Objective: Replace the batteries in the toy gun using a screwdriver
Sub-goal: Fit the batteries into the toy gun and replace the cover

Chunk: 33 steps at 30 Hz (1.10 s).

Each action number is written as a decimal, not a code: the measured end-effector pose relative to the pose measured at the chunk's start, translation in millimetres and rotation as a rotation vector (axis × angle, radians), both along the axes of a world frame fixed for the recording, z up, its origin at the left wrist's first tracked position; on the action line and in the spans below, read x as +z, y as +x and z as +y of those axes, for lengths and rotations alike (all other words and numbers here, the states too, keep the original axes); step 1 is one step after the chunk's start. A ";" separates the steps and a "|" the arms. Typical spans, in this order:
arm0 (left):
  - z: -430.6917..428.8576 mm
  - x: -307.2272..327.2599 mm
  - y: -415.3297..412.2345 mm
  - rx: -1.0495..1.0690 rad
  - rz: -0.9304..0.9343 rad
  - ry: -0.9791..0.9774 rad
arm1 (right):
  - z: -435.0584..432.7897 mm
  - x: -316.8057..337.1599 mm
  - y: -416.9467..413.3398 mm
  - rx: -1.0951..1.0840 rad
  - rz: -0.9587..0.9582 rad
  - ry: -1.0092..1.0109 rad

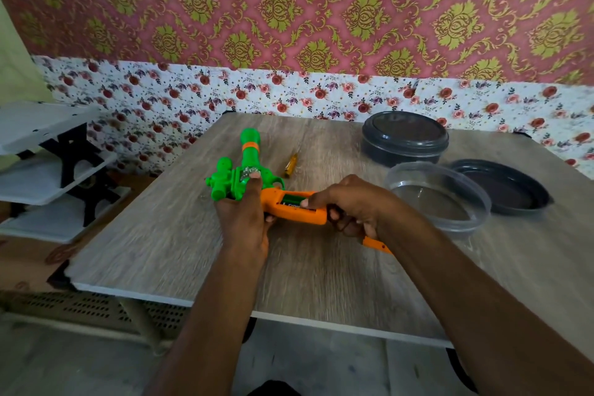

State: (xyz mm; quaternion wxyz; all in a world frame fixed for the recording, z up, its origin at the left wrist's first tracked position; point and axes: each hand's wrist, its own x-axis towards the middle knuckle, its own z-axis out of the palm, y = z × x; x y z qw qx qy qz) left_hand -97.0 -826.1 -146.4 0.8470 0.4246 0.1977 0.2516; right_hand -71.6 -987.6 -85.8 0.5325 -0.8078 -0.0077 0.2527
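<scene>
Both hands grip the toy gun (247, 151) over the middle of the table (193, 251).
The left hand (244, 222) wraps the green body. The right hand (350, 206) curls round the orange handle, thumb on a battery (294, 199) in the open compartment. An orange piece (377, 244) under it is mostly hidden. Near the right edge, the clear tub (482, 199) has unreadable contents, and a lidded container (405, 141) stands behind.

The left hand (243, 219) and right hand (353, 207) are seen bare, as are both forearms (205, 315). A short thumbnail (255, 174) is shown on each.
</scene>
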 end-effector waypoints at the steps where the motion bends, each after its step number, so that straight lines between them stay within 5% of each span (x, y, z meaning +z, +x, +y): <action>1: -0.4 0.3 -0.7 0.005 0.001 -0.009 | 1.5 -1.1 1.3 -0.012 0.019 0.016; 9: 0.3 0.3 1.0 0.018 0.046 -0.036 | 5.7 -6.1 0.2 -0.035 -0.181 -0.083; 15: 0.5 1.0 0.9 0.015 0.062 -0.040 | -11.4 5.5 -2.0 -0.121 -0.119 0.349; 20: 0.4 0.2 2.1 0.008 0.036 -0.029 | -27.0 -1.4 -8.9 0.231 -0.475 0.618; 24: -0.1 0.2 1.9 0.007 0.024 -0.032 | -21.5 -9.5 -3.8 0.232 -0.633 0.692; 33: -1.7 0.6 -0.6 0.008 0.027 -0.018 | 0.5 -20.1 8.5 0.093 -0.671 0.561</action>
